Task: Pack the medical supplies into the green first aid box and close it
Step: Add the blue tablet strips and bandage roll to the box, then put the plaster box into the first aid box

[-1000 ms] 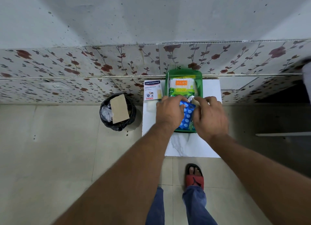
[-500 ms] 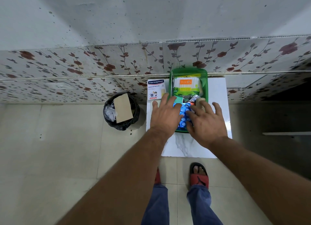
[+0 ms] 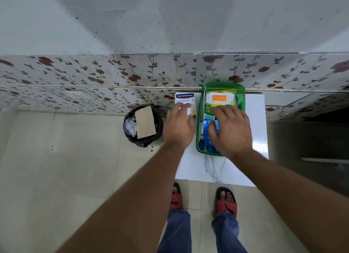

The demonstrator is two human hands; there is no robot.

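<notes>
My left hand (image 3: 179, 128) spreads open over the plaster box (image 3: 185, 101) at the table's (image 3: 217, 169) far-left corner, right hand (image 3: 231, 129) flat on the green box's (image 3: 242, 101) contents; overfilling could block closing.

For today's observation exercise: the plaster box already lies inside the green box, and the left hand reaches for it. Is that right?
Not quite. The head view shows the plaster box on the white table, left of the green box, not inside it. The left hand does reach for it.
</notes>
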